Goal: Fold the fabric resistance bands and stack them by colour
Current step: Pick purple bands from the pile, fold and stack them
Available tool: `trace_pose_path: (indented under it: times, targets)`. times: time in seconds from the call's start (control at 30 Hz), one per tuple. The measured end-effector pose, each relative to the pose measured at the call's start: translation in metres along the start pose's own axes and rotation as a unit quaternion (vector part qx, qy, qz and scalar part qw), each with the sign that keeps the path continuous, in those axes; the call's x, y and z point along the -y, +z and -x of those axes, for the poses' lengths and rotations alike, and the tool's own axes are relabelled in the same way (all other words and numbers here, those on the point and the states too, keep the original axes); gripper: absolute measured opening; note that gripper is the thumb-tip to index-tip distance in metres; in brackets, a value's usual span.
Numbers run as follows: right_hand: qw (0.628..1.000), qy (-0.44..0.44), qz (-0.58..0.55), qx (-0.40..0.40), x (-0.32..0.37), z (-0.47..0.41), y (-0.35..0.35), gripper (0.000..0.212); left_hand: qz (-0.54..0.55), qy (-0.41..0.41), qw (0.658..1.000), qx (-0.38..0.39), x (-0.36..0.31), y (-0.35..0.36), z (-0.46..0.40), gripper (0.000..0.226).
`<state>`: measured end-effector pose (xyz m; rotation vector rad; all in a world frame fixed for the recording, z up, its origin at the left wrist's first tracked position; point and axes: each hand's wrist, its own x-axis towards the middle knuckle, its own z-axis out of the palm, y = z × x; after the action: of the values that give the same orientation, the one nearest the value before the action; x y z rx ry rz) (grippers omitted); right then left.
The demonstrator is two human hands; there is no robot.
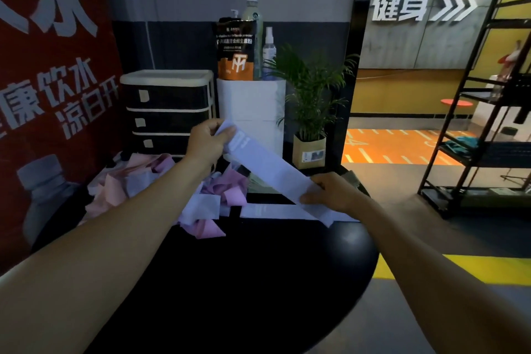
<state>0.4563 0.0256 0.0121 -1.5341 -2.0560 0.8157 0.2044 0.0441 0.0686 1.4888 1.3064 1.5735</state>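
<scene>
Above the round black table, a pale lavender band is held stretched out in the air between two hands. Its far end is pinched by the left hand, thumb on top; its near end is gripped by the right hand, fingers closed over the edge. Both hands are thus clenched on the same band, which slopes down from left to right. White lettering is seen near the upper end. A second pale band is laid flat on the table just below, and a loose heap of pink and lavender bands is piled at the table's left rear.

The band is judged light, soft and limp, with some stretch; sagging is to be expected once tension is let go. It is best taken at both short ends, as now, so that end can be brought onto end and the fold pressed flat. Little slipperiness is expected from woven fabric.
</scene>
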Motion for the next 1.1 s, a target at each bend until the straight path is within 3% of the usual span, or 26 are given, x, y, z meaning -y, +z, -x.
trace_pose_path:
  times: [0.1,0.2,0.3,0.4,0.47,0.57,0.63,0.7,0.93,1.1]
  targets:
    - [0.996,0.030,0.079,0.007,-0.030,0.005,-0.005,0.028,0.009,-0.039,0.999,-0.037,0.025,-0.002,-0.001,0.006]
    - [0.995,0.072,0.062,-0.011,-0.056,0.007,-0.011,0.040,-0.010,-0.070,0.997,-0.040,0.048,-0.001,0.002,0.006]
    - [0.987,0.135,-0.053,-0.077,-0.078,0.007,-0.012,0.032,-0.036,-0.076,0.996,-0.042,0.068,0.006,0.004,0.007]
    - [0.939,0.189,-0.222,-0.181,-0.097,0.004,-0.011,0.015,-0.058,-0.075,0.995,-0.031,0.085,0.017,0.009,0.005]
    - [0.919,0.190,-0.237,-0.253,-0.103,0.003,-0.012,0.005,-0.098,-0.061,0.993,-0.013,0.097,0.024,0.012,0.006]
    - [0.910,0.204,-0.162,-0.322,-0.109,0.001,-0.009,0.029,-0.188,-0.025,0.982,0.017,0.111,0.034,0.016,0.019]
    - [0.909,0.212,-0.121,-0.337,-0.114,-0.001,-0.005,0.029,-0.268,-0.013,0.963,0.028,0.118,0.041,0.020,0.030]
    - [0.910,0.217,-0.083,-0.343,-0.120,-0.004,0.000,0.025,-0.309,-0.021,0.950,0.037,0.124,0.046,0.024,0.024]
    - [0.907,0.228,-0.005,-0.354,-0.135,-0.003,0.017,0.019,-0.317,-0.033,0.947,0.047,0.134,0.056,0.035,0.011]
    - [0.908,0.204,0.057,-0.363,-0.135,0.002,0.024,0.020,-0.305,-0.045,0.948,0.071,0.147,0.050,0.039,0.023]
